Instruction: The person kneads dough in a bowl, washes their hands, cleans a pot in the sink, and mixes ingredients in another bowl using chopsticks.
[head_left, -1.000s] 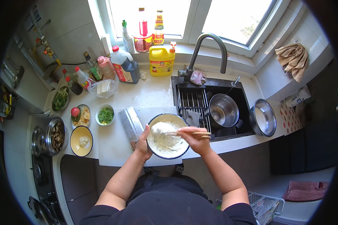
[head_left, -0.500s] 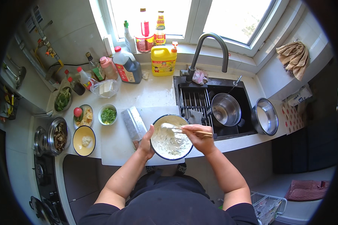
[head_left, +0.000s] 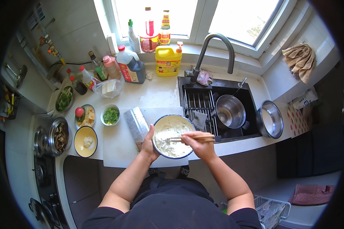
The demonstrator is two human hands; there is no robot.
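Observation:
My left hand (head_left: 149,147) is closed around the left side of an enamel bowl (head_left: 171,119) with a dark rim, its thumb up along the edge. Inside lies a thick white batter (head_left: 176,147) with green flecks. Wooden chopsticks (head_left: 207,137) are gripped in my right hand (head_left: 201,147), and their coated tips dip into the batter. The bowl is at the counter's front edge, over the right part of a white cutting board (head_left: 116,147). Just left of it, a cleaver (head_left: 135,121) with a broad metal blade rests on the board.
Left of the board stand a small bowl of chopped greens (head_left: 111,116), a yellow bowl with white paste (head_left: 85,152) and a plate of food (head_left: 88,121). Bottles, including a yellow jug (head_left: 167,64), line the back. A metal pot (head_left: 231,110) sits in the sink; a steel basin (head_left: 270,124) stands beside it.
The chopsticks' tips have swept down and toward the left side of the bowl through the batter. My right hand has shifted slightly lower, and the bowl has tilted or moved a little.

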